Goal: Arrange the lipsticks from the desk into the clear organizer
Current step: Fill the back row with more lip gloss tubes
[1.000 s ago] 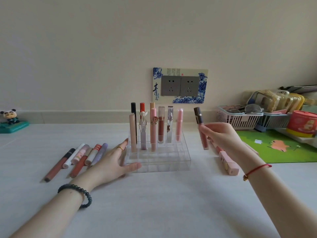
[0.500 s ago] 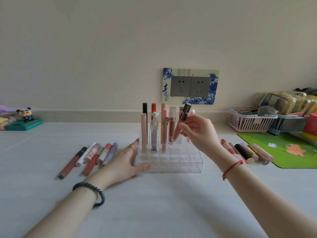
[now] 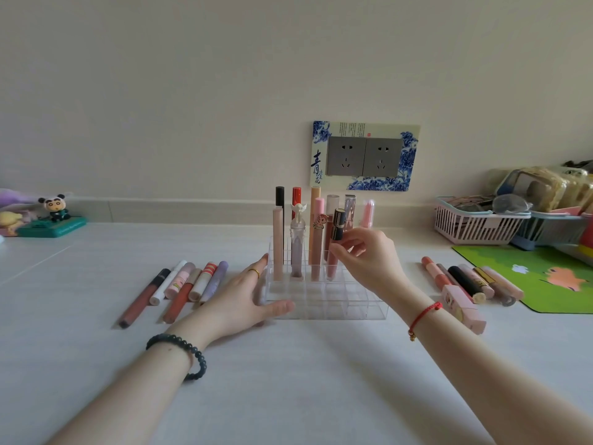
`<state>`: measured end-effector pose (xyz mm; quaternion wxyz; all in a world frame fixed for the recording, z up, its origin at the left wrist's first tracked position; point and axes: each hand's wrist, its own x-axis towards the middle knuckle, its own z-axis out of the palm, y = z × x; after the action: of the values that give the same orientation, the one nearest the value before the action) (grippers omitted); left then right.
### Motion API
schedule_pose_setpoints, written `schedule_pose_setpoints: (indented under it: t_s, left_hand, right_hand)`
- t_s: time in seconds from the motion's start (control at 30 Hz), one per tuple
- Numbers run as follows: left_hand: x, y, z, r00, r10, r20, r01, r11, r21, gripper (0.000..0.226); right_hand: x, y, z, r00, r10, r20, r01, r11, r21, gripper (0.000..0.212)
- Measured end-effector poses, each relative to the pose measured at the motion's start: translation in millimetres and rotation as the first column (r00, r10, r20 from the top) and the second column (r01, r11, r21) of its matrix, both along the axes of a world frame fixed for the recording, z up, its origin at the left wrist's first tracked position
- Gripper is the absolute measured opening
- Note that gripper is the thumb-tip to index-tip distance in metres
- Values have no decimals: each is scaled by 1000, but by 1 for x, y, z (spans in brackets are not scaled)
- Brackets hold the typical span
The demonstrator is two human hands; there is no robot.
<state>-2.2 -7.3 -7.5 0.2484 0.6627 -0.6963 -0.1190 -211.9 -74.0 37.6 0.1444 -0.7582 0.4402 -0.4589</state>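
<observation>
A plain cream wall (image 3: 192, 91) with a blue-framed socket plate (image 3: 364, 155) backs the pale bench (image 3: 288, 380). The clear organizer (image 3: 353, 308) stands mid-bench, toward the far edge. The left grip (image 3: 244, 297) lies spread against the organizer's left side, while the right grip (image 3: 369, 261) pinches a black-capped lipstick (image 3: 337, 224) whose lower end sits in a cell.

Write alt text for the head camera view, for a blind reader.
A person's right hand pinches a dark-capped lipstick, tilted, its lower end inside a slot of a clear organizer that holds several upright lipsticks, while the left hand rests open against its left side. Loose lipsticks lie on the white desk to either side.
</observation>
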Motion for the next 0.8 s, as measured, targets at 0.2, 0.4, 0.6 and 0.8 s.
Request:
schedule_pose_setpoints:
  t_s: [0.2, 0.4, 0.6, 0.8]
  left_hand:
    - [-1, 2, 2, 1000, -5, -19, 5, 1000, 9, 121]
    - [-2, 3, 4, 1000, -6, -25, 6, 1000, 3, 120]
    - [-4, 6, 6, 1000, 7, -20, -7, 1000, 14, 120]
    - [-5, 7, 8, 1000, 0, -26, 0, 1000, 29, 117]
  right_hand:
    - [1, -1, 1, 999, 12, -34, -11, 1000, 18, 15]
    - [-1, -3, 3, 997, 22, -67, -20, 999, 25, 16]
    - [-1, -3, 2, 997, 29, -78, -26, 999, 33, 18]
    - [-2, -3, 1, 994, 20, -104, -17, 1000, 24, 16]
